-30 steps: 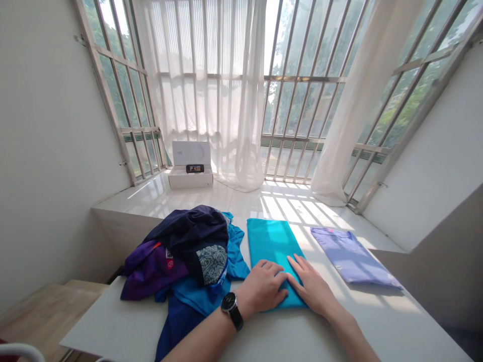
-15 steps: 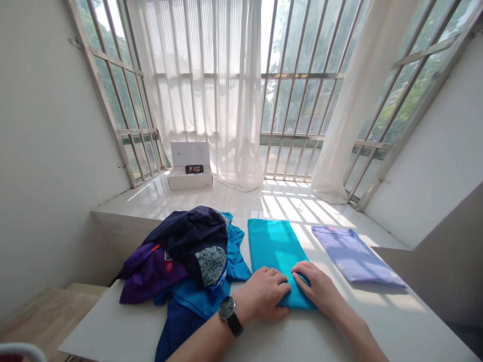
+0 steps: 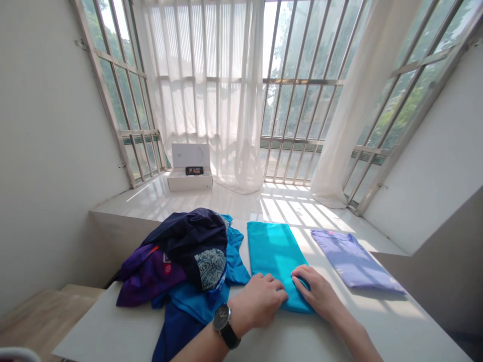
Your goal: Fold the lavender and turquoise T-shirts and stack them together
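In the head view, a turquoise garment (image 3: 273, 246) lies folded into a flat rectangle on the white table. My left hand (image 3: 262, 299), with a black-strapped watch on its wrist, is curled at the garment's near left edge, fingers closed on the cloth. On the near right side, my right hand (image 3: 311, 289) has its bent fingers and thumb drawn together on the fabric. The fingertips of both hands are partly hidden. To the left is a loose heap of clothes: a dark navy piece (image 3: 188, 236), a purple one (image 3: 147, 276) and blue ones (image 3: 196, 299).
A folded lavender garment (image 3: 356, 261) lies flat at the right of the table (image 3: 302, 342). Behind, on the sill, stands an open white box (image 3: 189, 183) with a phone-like device (image 3: 194, 171) propped in it. White curtains (image 3: 241, 115) hang before the barred windows.
My left hand has moved slightly left and toward me, from lying on the turquoise garment to its near edge, its fingers more curled. My right hand stays nearly in place.
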`<action>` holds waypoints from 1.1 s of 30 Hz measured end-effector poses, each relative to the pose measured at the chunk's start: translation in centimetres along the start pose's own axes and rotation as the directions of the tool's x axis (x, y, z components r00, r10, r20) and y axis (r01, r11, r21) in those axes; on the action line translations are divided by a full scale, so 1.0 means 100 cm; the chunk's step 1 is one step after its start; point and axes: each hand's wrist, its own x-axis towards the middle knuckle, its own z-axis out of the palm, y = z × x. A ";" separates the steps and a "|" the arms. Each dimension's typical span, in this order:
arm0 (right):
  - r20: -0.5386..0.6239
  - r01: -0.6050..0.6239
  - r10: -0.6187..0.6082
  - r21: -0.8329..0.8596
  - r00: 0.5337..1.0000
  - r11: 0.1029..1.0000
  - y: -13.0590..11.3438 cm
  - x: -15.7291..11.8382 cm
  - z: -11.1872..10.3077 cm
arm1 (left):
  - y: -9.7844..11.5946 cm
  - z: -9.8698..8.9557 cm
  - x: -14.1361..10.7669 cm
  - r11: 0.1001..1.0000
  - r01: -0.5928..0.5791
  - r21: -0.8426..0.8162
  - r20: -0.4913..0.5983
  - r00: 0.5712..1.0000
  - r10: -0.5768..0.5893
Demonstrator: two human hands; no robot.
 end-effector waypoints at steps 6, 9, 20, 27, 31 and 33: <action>0.017 -0.019 0.018 0.028 1.000 0.999 -0.004 0.001 -0.002 | -0.004 -0.011 0.000 0.994 0.111 -0.021 0.002 0.994 -0.111; 0.067 -0.019 0.015 0.059 0.998 0.998 -0.012 0.000 -0.010 | -0.011 -0.019 -0.003 0.976 0.169 -0.135 -0.051 0.983 -0.177; 0.187 0.075 -0.075 0.008 0.979 0.997 -0.033 -0.005 -0.011 | -0.059 0.001 -0.001 0.779 0.219 -0.587 -0.138 0.922 -0.363; 0.102 0.118 -0.125 0.066 0.987 0.991 -0.016 -0.003 -0.023 | -0.074 0.003 0.002 0.656 0.289 -0.697 -0.121 0.855 -0.504; 0.060 0.133 -0.141 0.126 0.988 0.983 -0.018 -0.004 -0.028 | -0.079 0.002 0.000 0.664 0.281 -0.693 -0.094 0.878 -0.470; 0.075 0.101 -0.114 0.161 0.991 0.982 -0.019 -0.004 -0.030 | -0.082 0.000 -0.003 0.679 0.282 -0.678 -0.066 0.896 -0.438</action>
